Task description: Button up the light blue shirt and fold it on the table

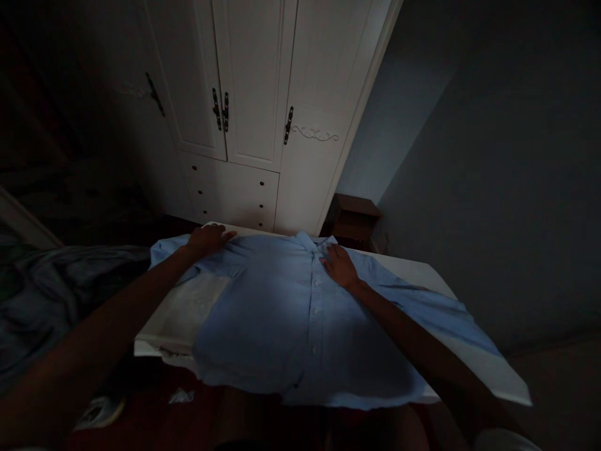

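A light blue button-up shirt (267, 307) lies spread front side up across a white table (413, 270), its hem hanging over the near edge. Its collar (307, 241) points to the far side and the row of buttons runs down the middle. My left hand (209, 240) rests on the sleeve at the left, fingers stretched out. Just below the collar, beside the button strip, my right hand (340, 266) lies on the upper chest with its fingers spread. The other sleeve (436, 310) stretches out to the right over the table.
Behind the table stands a white wardrobe (253, 81) with dark handles and drawers. A small brown cabinet (357, 216) is at its right. Dark rumpled cloth (61, 300) lies at the left. A shoe (101, 412) and a crumpled wrapper (181, 396) are on the red floor.
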The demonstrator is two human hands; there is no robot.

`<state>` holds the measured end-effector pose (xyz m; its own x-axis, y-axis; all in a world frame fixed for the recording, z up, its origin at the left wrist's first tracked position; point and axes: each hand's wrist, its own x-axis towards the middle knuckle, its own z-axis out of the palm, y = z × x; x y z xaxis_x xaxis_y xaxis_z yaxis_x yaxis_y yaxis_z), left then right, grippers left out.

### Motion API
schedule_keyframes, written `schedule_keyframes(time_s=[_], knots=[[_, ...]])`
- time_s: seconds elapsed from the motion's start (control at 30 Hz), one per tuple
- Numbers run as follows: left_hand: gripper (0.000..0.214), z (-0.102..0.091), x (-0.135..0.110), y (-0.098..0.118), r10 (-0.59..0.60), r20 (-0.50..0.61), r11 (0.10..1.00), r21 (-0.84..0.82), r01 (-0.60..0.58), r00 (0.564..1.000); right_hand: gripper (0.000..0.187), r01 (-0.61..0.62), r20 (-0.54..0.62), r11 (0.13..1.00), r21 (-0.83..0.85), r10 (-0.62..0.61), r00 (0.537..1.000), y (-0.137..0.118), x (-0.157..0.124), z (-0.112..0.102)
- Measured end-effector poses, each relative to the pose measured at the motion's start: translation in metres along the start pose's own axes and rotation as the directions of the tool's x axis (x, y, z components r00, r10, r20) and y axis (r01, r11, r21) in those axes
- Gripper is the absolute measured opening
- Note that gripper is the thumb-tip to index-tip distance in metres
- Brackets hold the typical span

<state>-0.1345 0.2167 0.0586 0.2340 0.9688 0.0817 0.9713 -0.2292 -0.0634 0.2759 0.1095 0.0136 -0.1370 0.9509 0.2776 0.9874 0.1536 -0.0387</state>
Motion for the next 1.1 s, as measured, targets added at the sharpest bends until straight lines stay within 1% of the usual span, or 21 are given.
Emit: schedule_keyframes(time_s=[0.07,0.13,0.2,0.27,0.33,0.4,0.5,0.6,0.63,0.7,0.73,0.8,0.87,0.9,0.93,1.0,1.03,1.1], knots=[[0.066,0.003,-0.017,-0.001,0.064,-0.048,0.998,-0.001,-0.064,0.997,0.056,-0.075,-0.016,0.996,-0.058,0.074,0.997,0.014,-0.027,-0.002],[0.069,0.007,-0.033,-0.002,0.091,-0.053,0.996,0.006,-0.091,0.994,0.061,-0.142,-0.019,0.985,-0.101,0.141,0.99,0.033,-0.057,-0.004],[0.072,0.015,-0.048,-0.007,0.043,-0.018,0.999,0.0,-0.043,0.999,0.064,-0.179,-0.023,0.975,-0.133,0.177,0.984,0.055,-0.09,-0.008],[0.074,0.023,-0.061,-0.015,-0.045,0.015,0.999,-0.019,0.045,0.999,0.063,-0.198,-0.03,0.969,-0.15,0.195,0.98,0.077,-0.125,-0.01],[0.075,0.03,-0.072,-0.024,-0.105,0.017,0.994,-0.039,0.105,0.994,0.059,-0.202,-0.009,0.968,-0.146,0.203,0.979,0.098,-0.158,-0.011],[0.076,0.033,-0.083,-0.03,-0.15,0.001,0.987,-0.063,0.15,0.989,0.057,-0.198,0.016,0.97,-0.139,0.202,0.979,0.115,-0.183,-0.009],[0.08,0.027,-0.098,-0.032,-0.25,0.02,0.96,-0.126,0.251,0.968,0.059,-0.212,0.027,0.969,-0.128,0.217,0.976,0.128,-0.203,-0.005],[0.088,0.017,-0.108,-0.027,-0.376,0.08,0.908,-0.165,0.384,0.923,0.058,-0.242,0.03,0.964,-0.112,0.246,0.969,0.13,-0.204,-0.003],[0.089,0.015,-0.11,-0.024,-0.408,0.076,0.894,-0.169,0.415,0.91,0.058,-0.247,0.033,0.963,-0.108,0.252,0.967,0.129,-0.203,-0.003],[0.086,0.012,-0.112,-0.015,-0.431,0.015,0.888,-0.172,0.427,0.902,0.058,-0.248,0.037,0.963,-0.107,0.253,0.967,0.125,-0.2,-0.004],[0.083,0.012,-0.113,-0.009,-0.417,-0.031,0.898,-0.171,0.406,0.908,0.058,-0.248,0.035,0.963,-0.111,0.253,0.967,0.124,-0.199,-0.005],[0.077,0.013,-0.114,0.01,-0.34,-0.124,0.934,-0.157,0.32,0.932,0.057,-0.252,0.027,0.96,-0.126,0.257,0.966,0.12,-0.198,-0.007],[0.076,0.014,-0.117,0.037,-0.223,-0.189,0.972,-0.118,0.203,0.956,0.056,-0.262,0.024,0.955,-0.141,0.268,0.963,0.116,-0.198,-0.01],[0.077,0.014,-0.119,0.054,-0.157,-0.201,0.986,-0.09,0.142,0.967,0.056,-0.266,0.025,0.953,-0.145,0.273,0.962,0.114,-0.198,-0.011],[0.077,0.015,-0.121,0.073,-0.092,-0.207,0.995,-0.065,0.08,0.974,0.056,-0.268,0.028,0.952,-0.147,0.275,0.961,0.112,-0.198,-0.013],[0.076,0.018,-0.125,0.114,0.072,-0.168,0.995,-0.06,-0.083,0.983,0.056,-0.267,0.039,0.952,-0.151,0.276,0.96,0.109,-0.198,-0.015],[0.075,0.02,-0.127,0.134,0.151,-0.136,0.984,-0.072,-0.161,0.979,0.055,-0.268,0.045,0.951,-0.155,0.278,0.96,0.108,-0.198,-0.017],[0.074,0.025,-0.129,0.172,0.28,-0.109,0.951,-0.103,-0.291,0.954,0.055,-0.272,0.058,0.947,-0.168,0.285,0.957,0.106,-0.198,-0.019]])
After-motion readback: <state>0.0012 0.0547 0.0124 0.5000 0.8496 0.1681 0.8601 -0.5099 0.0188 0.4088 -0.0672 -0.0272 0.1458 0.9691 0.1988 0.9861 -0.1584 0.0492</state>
